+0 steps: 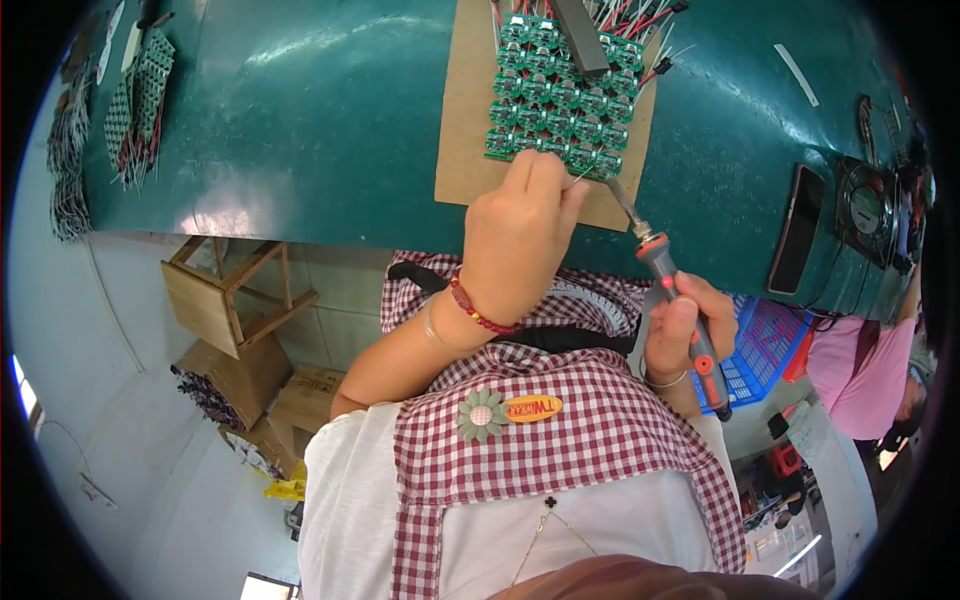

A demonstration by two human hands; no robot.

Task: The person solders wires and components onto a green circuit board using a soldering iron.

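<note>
My right hand [690, 328] is closed round a soldering iron [656, 254] with a grey and red handle. Its metal tip points up and left, to the near right corner of a panel of small green circuit boards [562, 95]. At the panel's near edge my left hand [520, 235] is closed in a pinch on a thin wire [583, 173], whose end shows beside the iron's tip. Whether the tip touches wire or board I cannot tell. The panel lies on brown cardboard [468, 110], with a dark grey bar [580, 38] across its far part.
Red, white and black wires [650, 20] stick out at the panel's far right. To the right lie a phone [797, 230], a small black fan [865, 210] and a white strip [796, 75]. More green boards [140, 100] sit far left. A blue basket [755, 350] and a wooden stool [235, 290] stand below.
</note>
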